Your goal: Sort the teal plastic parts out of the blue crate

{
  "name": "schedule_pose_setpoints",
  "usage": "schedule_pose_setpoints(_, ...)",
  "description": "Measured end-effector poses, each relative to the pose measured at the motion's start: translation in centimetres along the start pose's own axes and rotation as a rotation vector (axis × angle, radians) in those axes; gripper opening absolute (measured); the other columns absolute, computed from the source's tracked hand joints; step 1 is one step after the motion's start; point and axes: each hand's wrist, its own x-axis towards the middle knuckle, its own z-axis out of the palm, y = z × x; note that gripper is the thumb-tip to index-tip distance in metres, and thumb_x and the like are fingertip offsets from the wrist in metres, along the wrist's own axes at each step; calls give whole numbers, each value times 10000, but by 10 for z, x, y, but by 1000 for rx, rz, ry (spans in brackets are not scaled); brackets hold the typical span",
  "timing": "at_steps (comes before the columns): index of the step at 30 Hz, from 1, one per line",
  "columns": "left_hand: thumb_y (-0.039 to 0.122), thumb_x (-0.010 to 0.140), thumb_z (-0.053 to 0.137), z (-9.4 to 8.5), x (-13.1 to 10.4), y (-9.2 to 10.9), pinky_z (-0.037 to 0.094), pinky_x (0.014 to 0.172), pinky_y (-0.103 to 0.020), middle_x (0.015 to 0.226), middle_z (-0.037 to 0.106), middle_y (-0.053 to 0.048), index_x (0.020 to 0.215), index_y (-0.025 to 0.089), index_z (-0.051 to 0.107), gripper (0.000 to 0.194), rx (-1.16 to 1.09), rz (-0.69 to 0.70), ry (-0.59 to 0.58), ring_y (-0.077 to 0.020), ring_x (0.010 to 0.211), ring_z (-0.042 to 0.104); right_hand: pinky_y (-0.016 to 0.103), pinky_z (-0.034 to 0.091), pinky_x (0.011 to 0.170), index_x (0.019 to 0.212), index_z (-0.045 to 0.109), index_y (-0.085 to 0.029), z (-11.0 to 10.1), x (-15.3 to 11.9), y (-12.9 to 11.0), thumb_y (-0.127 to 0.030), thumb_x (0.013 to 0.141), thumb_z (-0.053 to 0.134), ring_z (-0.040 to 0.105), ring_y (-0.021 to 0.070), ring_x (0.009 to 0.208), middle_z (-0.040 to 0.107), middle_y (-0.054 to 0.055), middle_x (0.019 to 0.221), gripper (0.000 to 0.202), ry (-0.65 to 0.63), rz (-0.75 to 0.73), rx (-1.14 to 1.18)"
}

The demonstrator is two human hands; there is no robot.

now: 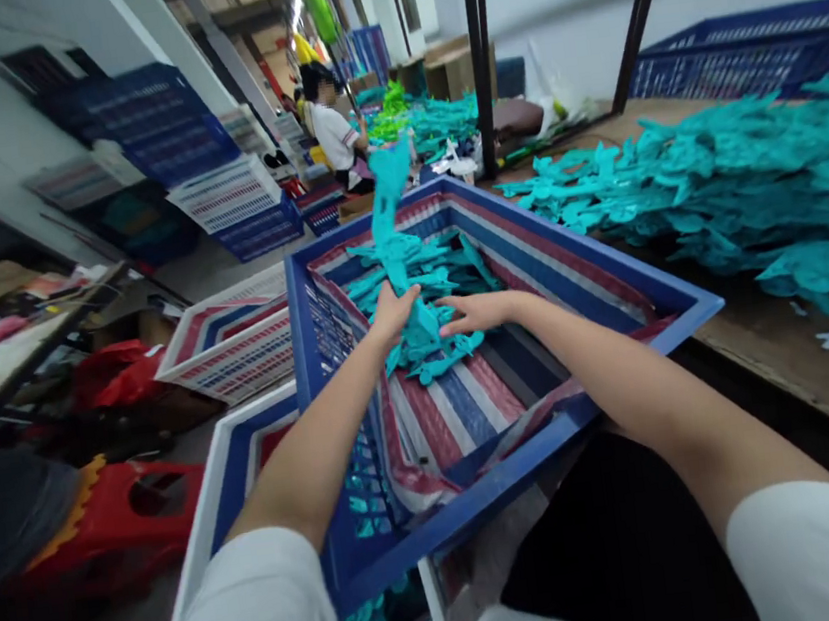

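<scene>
My left hand [394, 315] is closed on a long teal plastic piece [389, 218], which stands up from its grip over a blue crate [476, 506]. Reaching in from the other side, my right hand [481, 311] has its fingers apart beside the teal pieces; I cannot tell if the fingertips touch them. A heap of teal plastic pieces [444, 350] lies in the crate, on a red, white and blue striped lining [463, 400]. The exact shape of the held piece is blurred.
A big pile of teal pieces [708, 179] covers the wooden table [790, 355] on the right. White crates [235, 358] stand at left and below. Red stools [136, 506] are at lower left. A co-worker [333, 129] sits farther back near stacked crates [142, 122].
</scene>
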Motion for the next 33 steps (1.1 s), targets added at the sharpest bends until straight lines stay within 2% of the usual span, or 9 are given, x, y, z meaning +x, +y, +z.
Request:
schedule_pose_setpoints(2,311,1002,801,15,-6,-1,655,1014,-372,1075,778,-68,1168,235,540,318,-107,46,66,-248,1100,798,333,595,847,1484,758,-215,15,2,-16,-290,807,1056,759,259,814,786,27,901,744,221,-49,93)
schedule_pose_setpoints(6,377,1040,758,32,-12,10,671,983,-349,1314,779,-94,1269,273,504,357,-345,102,32,-224,1145,799,366,628,869,1485,698,-205,25,8,-30,-243,940,895,753,228,810,801,71,1094,581,549,-12,323)
schedule_pose_setpoints(11,426,832,914,37,-29,19,677,856,-372,1198,788,-45,1363,313,565,645,-578,48,-273,-254,1014,788,321,654,772,1257,649,-182,19,11,-32,-436,1041,788,788,222,899,809,103,1112,361,596,0,485)
schedule_pose_setpoints(14,388,812,916,39,-34,22,655,880,-368,1019,733,-3,1401,323,581,681,-548,116,-194,-243,947,762,327,657,982,1113,670,-184,19,12,-33,-424,977,857,788,239,1145,803,138,1303,332,618,-40,485)
schedule_pose_setpoints(19,298,1005,781,32,-33,30,621,956,-361,985,683,-5,1519,302,522,575,-419,261,-57,-226,938,745,432,600,1164,1366,751,-204,25,11,-33,-515,816,991,720,344,1359,677,171,1616,676,550,-149,308)
schedule_pose_setpoints(21,341,1062,758,32,-33,32,619,1006,-383,1034,696,-22,1547,298,494,555,-410,239,-125,-243,1009,762,451,586,1157,1340,751,-198,24,7,-31,-613,876,903,725,361,1313,713,183,1541,641,568,-206,166)
schedule_pose_setpoints(24,386,992,878,32,-31,32,600,1114,-417,1117,730,-39,1547,300,498,678,-371,265,-217,-270,1142,761,435,572,1077,1090,725,-228,20,0,-27,-709,993,688,727,337,1079,780,126,1119,492,627,-250,24)
schedule_pose_setpoints(27,361,826,1014,25,-26,30,599,1152,-460,1171,759,-49,1519,297,530,848,-347,280,-249,-288,1171,761,396,551,913,834,568,-266,10,-1,-20,-824,1069,478,626,285,838,623,63,793,612,713,-192,7)
schedule_pose_setpoints(33,321,789,971,-6,-9,30,698,942,-538,1263,778,-97,1573,299,499,915,-466,155,-340,-335,1065,831,366,481,808,793,454,-279,-29,0,2,-835,1150,325,580,274,829,607,78,815,673,962,-30,45)
